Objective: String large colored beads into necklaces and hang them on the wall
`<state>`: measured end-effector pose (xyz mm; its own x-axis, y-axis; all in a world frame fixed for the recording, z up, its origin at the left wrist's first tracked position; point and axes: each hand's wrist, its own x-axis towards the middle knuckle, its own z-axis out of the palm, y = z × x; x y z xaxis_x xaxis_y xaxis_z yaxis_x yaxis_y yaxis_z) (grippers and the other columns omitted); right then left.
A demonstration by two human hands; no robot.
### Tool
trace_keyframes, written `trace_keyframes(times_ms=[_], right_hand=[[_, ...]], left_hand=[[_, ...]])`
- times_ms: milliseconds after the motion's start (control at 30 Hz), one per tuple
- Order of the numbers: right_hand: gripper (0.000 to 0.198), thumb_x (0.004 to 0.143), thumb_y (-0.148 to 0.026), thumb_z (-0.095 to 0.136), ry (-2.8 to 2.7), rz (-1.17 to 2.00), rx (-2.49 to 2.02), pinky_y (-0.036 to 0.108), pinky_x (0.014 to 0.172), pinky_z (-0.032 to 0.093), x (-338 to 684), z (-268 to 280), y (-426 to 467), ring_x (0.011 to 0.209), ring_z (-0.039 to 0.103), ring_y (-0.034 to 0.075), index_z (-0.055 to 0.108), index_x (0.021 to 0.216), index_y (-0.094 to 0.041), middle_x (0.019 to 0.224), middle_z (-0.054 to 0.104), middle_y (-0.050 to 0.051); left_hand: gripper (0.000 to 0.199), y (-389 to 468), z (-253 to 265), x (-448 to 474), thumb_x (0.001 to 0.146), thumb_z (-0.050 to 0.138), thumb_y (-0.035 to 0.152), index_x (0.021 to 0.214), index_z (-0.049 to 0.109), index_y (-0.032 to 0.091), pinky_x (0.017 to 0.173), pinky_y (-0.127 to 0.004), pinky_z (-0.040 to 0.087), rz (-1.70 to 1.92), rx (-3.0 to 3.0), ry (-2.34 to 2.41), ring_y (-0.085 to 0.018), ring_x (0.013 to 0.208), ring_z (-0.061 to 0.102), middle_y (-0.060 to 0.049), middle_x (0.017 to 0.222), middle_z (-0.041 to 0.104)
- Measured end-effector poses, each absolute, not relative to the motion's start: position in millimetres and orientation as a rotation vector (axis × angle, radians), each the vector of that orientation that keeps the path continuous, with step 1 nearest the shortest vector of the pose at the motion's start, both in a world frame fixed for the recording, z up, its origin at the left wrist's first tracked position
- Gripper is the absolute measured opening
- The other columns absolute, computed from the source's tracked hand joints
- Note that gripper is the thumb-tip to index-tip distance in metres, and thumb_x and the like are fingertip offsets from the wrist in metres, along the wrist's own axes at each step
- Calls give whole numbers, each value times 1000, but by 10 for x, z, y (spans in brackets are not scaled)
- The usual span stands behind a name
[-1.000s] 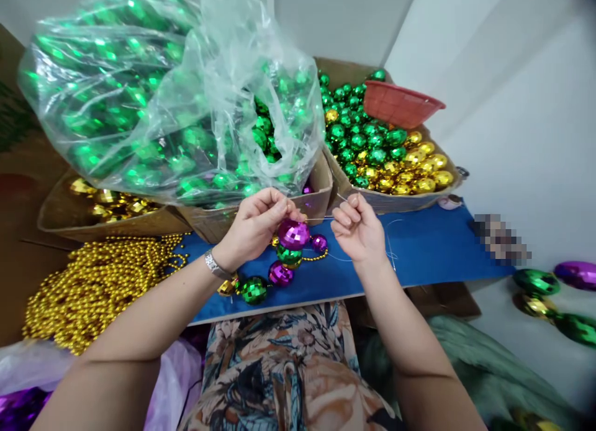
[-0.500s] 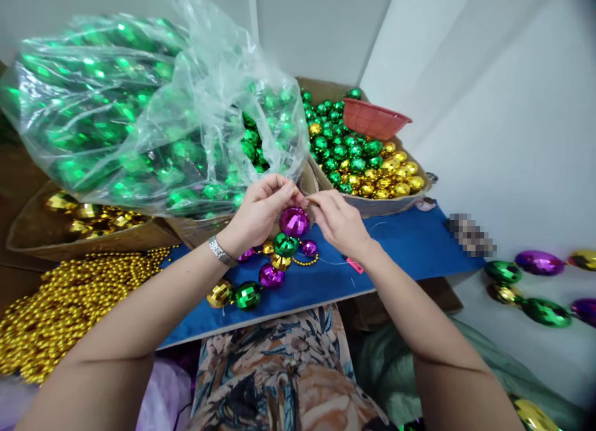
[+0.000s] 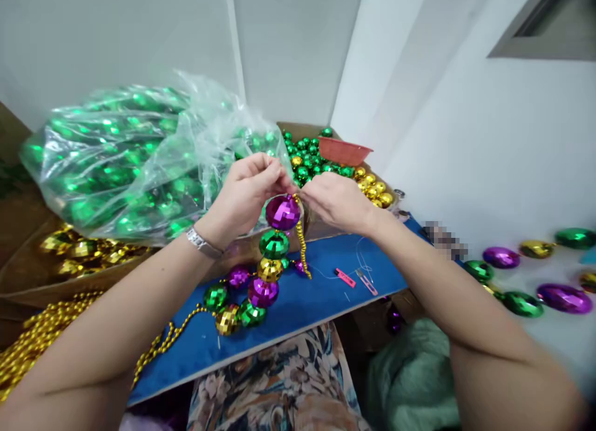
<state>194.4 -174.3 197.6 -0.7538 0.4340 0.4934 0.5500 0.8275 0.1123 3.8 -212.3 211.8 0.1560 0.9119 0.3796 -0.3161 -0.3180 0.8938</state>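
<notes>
My left hand (image 3: 251, 192) is pinched closed at the top of a bead garland (image 3: 263, 292). Large faceted beads in purple, green and gold hang below the fingers, and the lower ones rest on the blue tabletop. Just under the fingertips is a purple bead (image 3: 283, 213). My right hand (image 3: 338, 201) is closed too, its fingertips meeting the left ones at the garland's string end; the string itself is mostly hidden. A short chain of small gold beads (image 3: 302, 251) dangles beside the purple bead.
Behind my hands lie a clear plastic bag (image 3: 125, 170) of green beads and a box holding green and gold beads with a red basket (image 3: 344, 151). Gold bead chains (image 3: 51, 331) pile up at left. A pink cutter (image 3: 345, 277) and a hair clip (image 3: 367, 282) lie on the blue table (image 3: 321, 300).
The garland is lifted higher, with more beads hanging in a line. The small gold chain has risen off the table. Both hands stay together, and the camera view has shifted.
</notes>
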Motion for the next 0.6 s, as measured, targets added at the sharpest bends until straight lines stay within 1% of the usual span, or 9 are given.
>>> trace_keyframes(times_ms=[67, 133, 200, 267, 333, 400, 467, 533, 600], right_hand=[[32, 99, -32, 33, -2575, -257, -672, 30, 71, 34, 1917, 2054, -1785, 76, 47, 17, 57, 84, -17, 78, 56, 4], [30, 99, -36, 35, -2557, -91, -647, 29, 72, 36, 1883, 2084, -1863, 77, 50, 16, 58, 91, -18, 81, 58, 3], [29, 97, -42, 42, -2504, 78, -660, 27, 68, 37, 1848, 2068, -1952, 74, 51, 14, 58, 103, -19, 78, 57, 1], [34, 94, -45, 48, -2444, 183, -696, 27, 62, 36, 1820, 2029, -2023, 67, 49, 13, 54, 113, -18, 70, 54, -1], [35, 92, -45, 51, -2422, 245, -706, 27, 59, 34, 1798, 1994, -2068, 62, 47, 13, 54, 115, -18, 66, 52, -3], [29, 92, -45, 51, -2438, 313, -680, 27, 58, 34, 1781, 1981, -2100, 61, 46, 12, 59, 103, -19, 67, 53, -2], [31, 92, -46, 50, -2446, 443, -665, 27, 55, 32, 1763, 1988, -2143, 59, 45, 11, 60, 84, -18, 65, 52, -1], [39, 91, -50, 50, -2423, 719, -662, 26, 51, 29, 1742, 1998, -2208, 56, 40, 10, 56, 71, -17, 62, 49, -2], [41, 90, -54, 49, -2361, 1106, -640, 25, 48, 26, 1722, 1994, -2284, 54, 36, 9, 56, 73, -17, 62, 48, -2]], left_hand=[[16, -2164, 2168, -15, 83, 66, 21, 71, 57, 15, 65, -26, 51, 1406, 1324, 629, -13, 65, 62, -3, 69, 60], [15, -2215, 2177, -59, 81, 68, 22, 72, 57, 15, 65, -24, 50, 1406, 1318, 617, -13, 67, 61, -3, 70, 61], [16, -2268, 2155, -90, 79, 69, 23, 73, 57, 15, 65, -22, 50, 1412, 1308, 608, -12, 67, 61, -2, 71, 61], [17, -2319, 2117, -109, 78, 71, 24, 74, 58, 15, 64, -21, 50, 1402, 1278, 596, -11, 67, 61, -2, 71, 61], [18, -2371, 2080, -120, 77, 72, 25, 75, 58, 15, 64, -21, 50, 1391, 1241, 586, -11, 66, 60, -1, 71, 61], [19, -2425, 2054, -126, 76, 73, 26, 75, 58, 15, 64, -21, 50, 1389, 1228, 588, -11, 66, 60, -1, 71, 60], [21, -2479, 2040, -133, 76, 74, 29, 75, 57, 15, 65, -22, 50, 1389, 1263, 616, -12, 66, 60, -1, 72, 60], [21, -2525, 2032, -141, 78, 72, 32, 75, 58, 16, 65, -23, 49, 1385, 1348, 661, -13, 67, 60, -2, 71, 61], [22, -2557, 2023, -152, 80, 69, 34, 75, 59, 16, 65, -23, 48, 1387, 1428, 700, -13, 67, 60, -2, 71, 61]])
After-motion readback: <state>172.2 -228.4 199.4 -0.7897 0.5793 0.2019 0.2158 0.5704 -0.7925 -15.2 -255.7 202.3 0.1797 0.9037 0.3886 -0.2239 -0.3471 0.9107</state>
